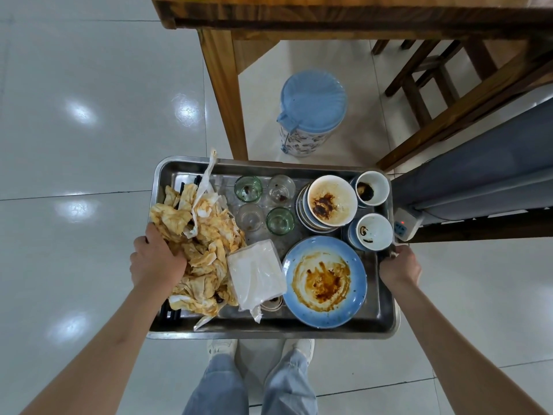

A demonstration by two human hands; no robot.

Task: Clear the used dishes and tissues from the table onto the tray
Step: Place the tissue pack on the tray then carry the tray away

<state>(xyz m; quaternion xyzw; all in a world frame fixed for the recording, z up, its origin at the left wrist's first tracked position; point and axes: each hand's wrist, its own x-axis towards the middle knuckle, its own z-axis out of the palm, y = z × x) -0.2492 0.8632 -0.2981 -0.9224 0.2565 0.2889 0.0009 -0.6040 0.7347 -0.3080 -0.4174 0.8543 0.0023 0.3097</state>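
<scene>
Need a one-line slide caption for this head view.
Both hands, left and right, carry a steel tray loaded with orange-stained tissues, small glasses and a sauce-smeared blue plate.

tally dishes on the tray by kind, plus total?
Small glasses: 4
Small white-lined cups: 2
Large blue plate: 1
Stack of bowls and plates: 1 stack, its pieces cannot be counted
Total: 7 separate dishes plus the stack

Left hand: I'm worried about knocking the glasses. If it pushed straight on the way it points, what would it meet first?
Most likely the pile of stained tissues, which the left hand already grips at the metal tray edge; the glasses lie beyond it.
</scene>
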